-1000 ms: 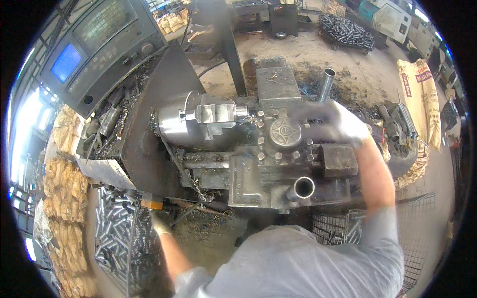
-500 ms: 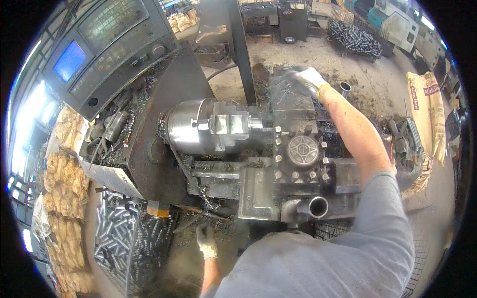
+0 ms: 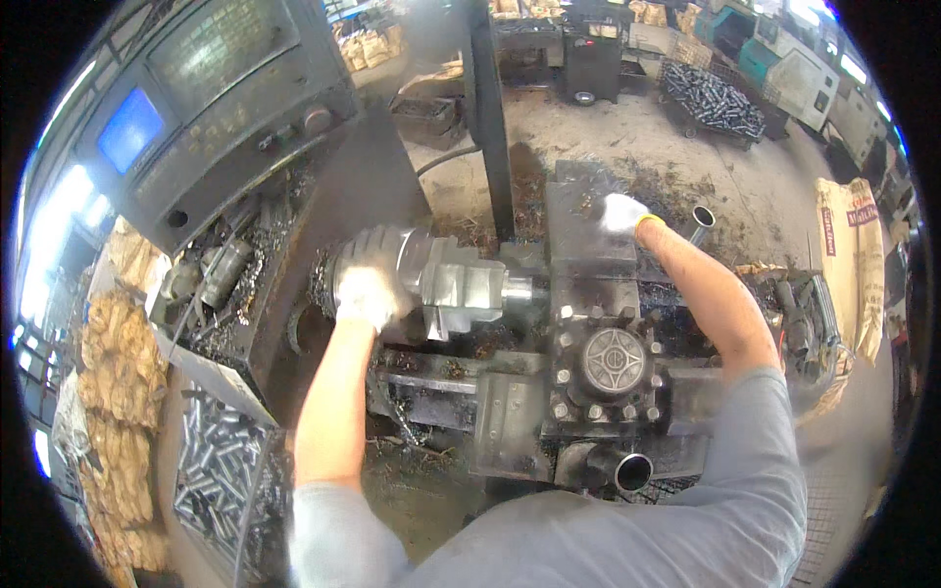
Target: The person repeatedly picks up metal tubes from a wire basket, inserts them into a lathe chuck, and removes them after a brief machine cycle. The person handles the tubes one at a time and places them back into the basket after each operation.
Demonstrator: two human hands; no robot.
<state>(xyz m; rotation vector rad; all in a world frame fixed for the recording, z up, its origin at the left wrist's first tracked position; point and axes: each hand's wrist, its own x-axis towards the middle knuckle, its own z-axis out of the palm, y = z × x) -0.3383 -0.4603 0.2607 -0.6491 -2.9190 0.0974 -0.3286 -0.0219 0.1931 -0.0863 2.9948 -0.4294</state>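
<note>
My left hand (image 3: 369, 296), in a white glove, is at the lathe's round metal chuck (image 3: 377, 245), over its near side. Motion blurs its fingers. To the right of the chuck sit blocky steel jaws (image 3: 466, 284), with a short shiny cylinder (image 3: 518, 286) standing out toward the tool turret (image 3: 593, 255). My right hand (image 3: 623, 214), also gloved, rests at the far right edge of the turret's dark block. What its fingers do cannot be made out. A round cap with a star pattern (image 3: 614, 361) tops the turret, ringed by several square-headed bolts.
A control panel with a blue screen (image 3: 130, 130) stands at the left. Below it a wire bin (image 3: 263, 495) holds many metal tubes. Tube ends stick out at the turret's near side (image 3: 633, 472) and beyond my right wrist (image 3: 703, 217). A dark upright post (image 3: 487, 127) rises behind the chuck.
My left hand has come up from low beside the tube bin to the chuck. My right hand has shifted a little nearer along the turret block. The whole view has tilted slightly.
</note>
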